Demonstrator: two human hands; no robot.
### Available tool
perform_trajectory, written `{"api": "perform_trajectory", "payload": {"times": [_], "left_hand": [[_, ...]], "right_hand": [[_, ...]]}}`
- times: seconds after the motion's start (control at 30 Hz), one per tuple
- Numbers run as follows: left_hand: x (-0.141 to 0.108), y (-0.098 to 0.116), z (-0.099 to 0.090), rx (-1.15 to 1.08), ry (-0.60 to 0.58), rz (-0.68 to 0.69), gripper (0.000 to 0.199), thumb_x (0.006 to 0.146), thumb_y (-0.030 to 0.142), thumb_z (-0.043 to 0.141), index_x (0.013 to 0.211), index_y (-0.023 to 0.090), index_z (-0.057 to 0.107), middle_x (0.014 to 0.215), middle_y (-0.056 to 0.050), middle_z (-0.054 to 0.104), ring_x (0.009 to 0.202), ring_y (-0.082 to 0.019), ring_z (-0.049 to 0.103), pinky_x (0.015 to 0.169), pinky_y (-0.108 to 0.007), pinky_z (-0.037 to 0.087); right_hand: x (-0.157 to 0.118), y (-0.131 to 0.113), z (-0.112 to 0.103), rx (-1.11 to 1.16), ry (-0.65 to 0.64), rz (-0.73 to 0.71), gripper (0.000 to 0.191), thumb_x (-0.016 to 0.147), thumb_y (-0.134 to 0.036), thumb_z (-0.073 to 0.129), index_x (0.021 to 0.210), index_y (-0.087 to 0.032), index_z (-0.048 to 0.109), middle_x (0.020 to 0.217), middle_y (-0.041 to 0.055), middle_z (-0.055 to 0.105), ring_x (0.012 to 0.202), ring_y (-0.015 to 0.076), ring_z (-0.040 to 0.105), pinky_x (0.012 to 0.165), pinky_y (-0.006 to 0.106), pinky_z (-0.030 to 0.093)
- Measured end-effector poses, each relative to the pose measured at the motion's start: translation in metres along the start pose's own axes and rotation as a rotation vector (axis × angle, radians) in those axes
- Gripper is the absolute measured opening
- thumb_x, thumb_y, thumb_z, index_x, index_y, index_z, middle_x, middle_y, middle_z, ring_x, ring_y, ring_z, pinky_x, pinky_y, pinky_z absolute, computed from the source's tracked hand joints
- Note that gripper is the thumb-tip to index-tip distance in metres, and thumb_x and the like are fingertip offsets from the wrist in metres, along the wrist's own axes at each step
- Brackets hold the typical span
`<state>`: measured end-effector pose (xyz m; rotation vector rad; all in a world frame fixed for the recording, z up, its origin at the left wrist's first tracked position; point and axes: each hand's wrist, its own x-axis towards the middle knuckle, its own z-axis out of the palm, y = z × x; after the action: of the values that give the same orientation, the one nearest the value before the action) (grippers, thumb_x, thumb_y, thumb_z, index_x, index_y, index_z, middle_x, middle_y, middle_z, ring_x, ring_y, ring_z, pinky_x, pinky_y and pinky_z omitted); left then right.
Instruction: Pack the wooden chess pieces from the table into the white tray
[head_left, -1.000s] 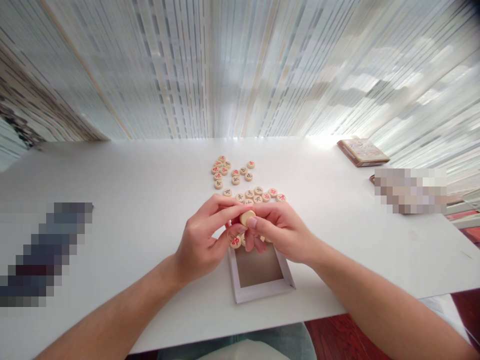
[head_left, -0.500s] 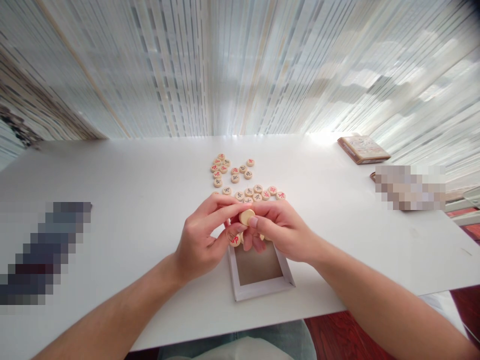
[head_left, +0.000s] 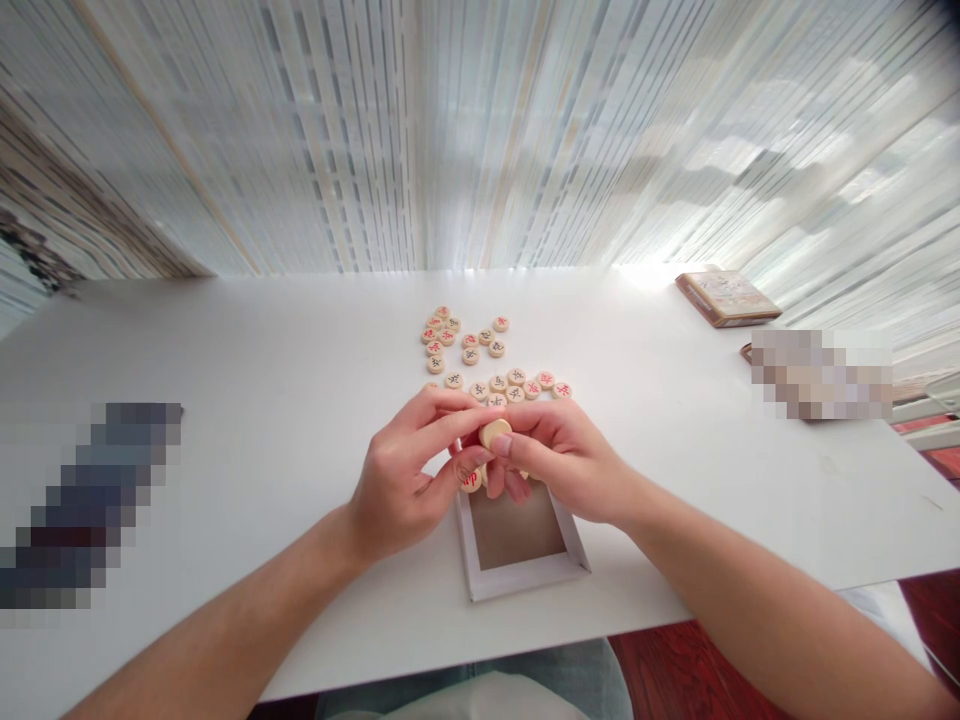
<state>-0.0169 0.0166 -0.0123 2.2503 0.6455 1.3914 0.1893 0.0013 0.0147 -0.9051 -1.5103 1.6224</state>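
Observation:
A pale round Chinese chess piece [head_left: 495,434], its blank face toward me, is held above an open box. My right hand [head_left: 566,455] pinches it between thumb and fingers. My left hand [head_left: 412,465] closes on it from the other side, fingertips against its edge. Below lies the shallow white-rimmed box [head_left: 471,565] with a brown bottom. At its far end, a piece with a red character [head_left: 470,480] shows, and others are partly hidden by my hands. Just beyond my fingers, several pieces with black or red characters [head_left: 515,377] lie on the table.
Farther back on the white table [head_left: 300,350] is a loose group of more pieces [head_left: 448,337]. A flat box [head_left: 727,298] lies at the back right, with a blurred-out item [head_left: 821,375] in front of it. Another blurred dark item [head_left: 97,500] is at left. A striped curtain [head_left: 465,130] hangs behind.
Both hands stay in place around the piece. The right thumb has shifted very slightly left across its face.

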Motion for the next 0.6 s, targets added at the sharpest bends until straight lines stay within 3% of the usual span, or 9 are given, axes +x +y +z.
{"api": "perform_trajectory", "payload": {"times": [0.2,0.3,0.37,0.5,0.6], "left_hand": [[0.0018,0.0004,0.0012,-0.041,0.015,-0.006,0.032,0.101,0.011,0.071,0.131,0.023,0.077,0.110,-0.007,0.073,0.094,-0.017,0.072,0.077,-0.028,0.066],[0.0019,0.0007,0.0022,-0.131,0.028,-0.049,0.028,0.101,0.014,0.074,0.128,0.022,0.079,0.107,-0.007,0.073,0.090,-0.016,0.071,0.074,-0.027,0.065],[0.0019,0.0011,0.0022,-0.194,0.038,-0.141,0.023,0.103,0.020,0.073,0.124,0.020,0.080,0.104,-0.008,0.075,0.087,-0.017,0.072,0.073,-0.028,0.065],[0.0036,0.0026,0.0006,-0.308,0.079,-0.383,0.021,0.105,0.036,0.072,0.110,0.018,0.081,0.094,-0.007,0.075,0.077,-0.016,0.070,0.067,-0.028,0.063],[0.0055,0.0032,-0.0004,-0.347,0.088,-0.481,0.032,0.105,0.043,0.070,0.090,0.017,0.079,0.078,-0.004,0.070,0.069,-0.015,0.066,0.064,-0.028,0.060]], "right_hand": [[0.0011,0.0009,0.0004,0.016,0.022,0.019,0.054,0.101,-0.065,0.069,0.079,-0.016,0.073,0.067,0.0055,0.075,0.052,0.0126,0.062,0.050,0.022,0.050],[0.0015,0.0020,-0.0017,0.083,0.067,0.016,0.059,0.105,-0.064,0.061,0.073,-0.015,0.071,0.065,0.0068,0.074,0.052,0.0137,0.063,0.052,0.025,0.051],[0.0013,0.0025,-0.0032,0.059,0.149,-0.020,0.052,0.105,-0.057,0.061,0.077,-0.016,0.072,0.065,0.0056,0.072,0.051,0.0135,0.061,0.051,0.025,0.051],[0.0001,0.0031,-0.0020,-0.187,0.332,-0.261,0.015,0.095,-0.033,0.078,0.099,-0.019,0.075,0.083,0.0036,0.075,0.061,0.0133,0.065,0.055,0.026,0.054],[0.0001,0.0056,0.0017,-0.353,0.312,-0.448,0.017,0.094,-0.022,0.078,0.110,-0.021,0.077,0.092,0.0054,0.077,0.069,0.0149,0.068,0.060,0.028,0.059]]}}
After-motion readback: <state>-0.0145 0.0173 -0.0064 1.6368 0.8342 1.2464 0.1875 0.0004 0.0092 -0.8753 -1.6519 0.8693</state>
